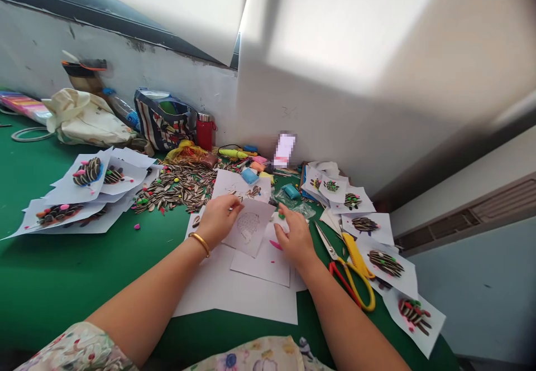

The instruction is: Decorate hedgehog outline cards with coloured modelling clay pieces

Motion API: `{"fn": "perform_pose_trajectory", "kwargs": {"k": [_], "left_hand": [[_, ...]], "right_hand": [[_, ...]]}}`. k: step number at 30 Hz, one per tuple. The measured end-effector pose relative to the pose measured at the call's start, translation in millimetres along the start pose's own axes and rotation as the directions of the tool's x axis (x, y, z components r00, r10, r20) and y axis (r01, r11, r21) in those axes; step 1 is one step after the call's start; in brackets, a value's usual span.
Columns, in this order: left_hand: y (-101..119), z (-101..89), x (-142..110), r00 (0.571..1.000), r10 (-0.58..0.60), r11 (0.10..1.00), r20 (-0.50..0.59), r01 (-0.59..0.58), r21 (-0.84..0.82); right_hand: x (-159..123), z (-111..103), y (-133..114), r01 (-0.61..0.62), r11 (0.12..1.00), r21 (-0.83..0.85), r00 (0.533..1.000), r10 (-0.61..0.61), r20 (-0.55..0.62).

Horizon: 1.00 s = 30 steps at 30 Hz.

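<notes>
The left hand pinches a drawn card by its upper left corner above the middle of the counter, the drawing's pale lines hard to make out; the right hand, fingers parted, is beside it, contact unclear. White sheets beneath are partly covered. Floral clothing hides part of the counter's near edge; a phone near the back edge is pixelated.

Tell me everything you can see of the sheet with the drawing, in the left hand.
The white sheet looks like paper, four-sided, bearing a rounded shape in grey lines filled with small scale-like marks. It sits askew, one corner pointing toward the person, overlapping other white sheets. The left hand holds it at its upper left; the right hand is close to its right corner, but contact is unclear.
</notes>
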<state>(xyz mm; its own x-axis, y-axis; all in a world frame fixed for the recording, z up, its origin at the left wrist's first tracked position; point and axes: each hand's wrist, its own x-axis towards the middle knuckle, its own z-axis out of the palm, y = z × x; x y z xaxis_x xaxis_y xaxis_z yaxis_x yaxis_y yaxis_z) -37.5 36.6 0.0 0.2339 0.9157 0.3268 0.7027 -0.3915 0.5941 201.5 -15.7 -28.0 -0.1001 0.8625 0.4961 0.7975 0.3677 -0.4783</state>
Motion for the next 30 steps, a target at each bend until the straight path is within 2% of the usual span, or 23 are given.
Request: {"fn": "perform_pose_trajectory", "kwargs": {"k": [2, 5, 8, 10, 12, 14, 16, 18, 19, 21, 24, 26, 28, 30], "left_hand": [[2.5, 2.0, -1.8, 0.999, 0.037, 0.984, 0.037, -0.03, -0.178], [7.7, 5.9, -6.6, 0.994, 0.101, 0.951, 0.036, -0.086, -0.298], [12.2, 7.6, -10.9, 0.995, 0.096, 0.926, 0.028, -0.079, -0.37], [12.5, 7.5, -11.9, 0.998, 0.051, 0.907, 0.045, -0.027, -0.421], [10.2, 7.2, -11.2, 0.997, 0.003, 0.892, 0.073, 0.03, -0.452], [6.7, 7.1, -9.2, 0.994, -0.044, 0.881, 0.098, 0.085, -0.466], [3.9, 7.2, -6.8, 0.987, -0.092, 0.856, 0.13, 0.145, -0.497], [3.4, 7.0, -5.2, 0.971, -0.14, 0.794, 0.194, 0.227, -0.564], [4.2, 6.5, -4.8, 0.958, -0.159, 0.751, 0.241, 0.276, -0.6], [7.0, 4.9, -4.8, 0.923, -0.188, 0.654, 0.335, 0.372, -0.658], [11.2, 1.3, -6.4, 0.85, -0.193, 0.524, 0.49, 0.512, -0.681], [11.7, -0.2, -8.2, 0.781, -0.12, 0.476, 0.613, 0.587, -0.655], [10.1, 0.3, -10.1, 0.718, -0.014, 0.466, 0.696, 0.62, -0.631], [7.3, 3.2, -11.6, 0.699, 0.048, 0.461, 0.713, 0.617, -0.637]], "right_hand": [[0.9, -0.5, -0.7, -0.05, 0.987, 0.15, 0.998, 0.053, -0.017], [1.4, -1.2, -4.7, -0.118, 0.931, 0.346, 0.993, 0.115, 0.028], [1.6, -3.1, -9.9, -0.153, 0.905, 0.397, 0.988, 0.125, 0.096], [1.8, -5.1, -11.3, -0.245, 0.868, 0.432, 0.969, 0.214, 0.12], [2.4, -7.0, -9.9, -0.367, 0.784, 0.501, 0.927, 0.353, 0.126], [3.6, -8.4, -6.0, -0.437, 0.675, 0.595, 0.88, 0.458, 0.127], [5.0, -9.5, -1.6, -0.453, 0.548, 0.703, 0.841, 0.524, 0.134], [5.6, -10.6, 1.3, -0.448, 0.426, 0.786, 0.81, 0.566, 0.155], [5.3, -11.2, 1.9, -0.446, 0.378, 0.811, 0.797, 0.58, 0.168], [3.0, -12.7, 1.6, -0.437, 0.336, 0.834, 0.785, 0.595, 0.172], [-3.8, -14.9, -0.3, -0.42, 0.352, 0.836, 0.785, 0.604, 0.139], [-9.1, -16.1, -1.5, -0.408, 0.379, 0.831, 0.78, 0.617, 0.102], [-14.2, -17.0, -2.9, -0.398, 0.392, 0.83, 0.772, 0.632, 0.071], [-19.2, -17.9, -5.1, -0.387, 0.387, 0.837, 0.766, 0.641, 0.058]]}}
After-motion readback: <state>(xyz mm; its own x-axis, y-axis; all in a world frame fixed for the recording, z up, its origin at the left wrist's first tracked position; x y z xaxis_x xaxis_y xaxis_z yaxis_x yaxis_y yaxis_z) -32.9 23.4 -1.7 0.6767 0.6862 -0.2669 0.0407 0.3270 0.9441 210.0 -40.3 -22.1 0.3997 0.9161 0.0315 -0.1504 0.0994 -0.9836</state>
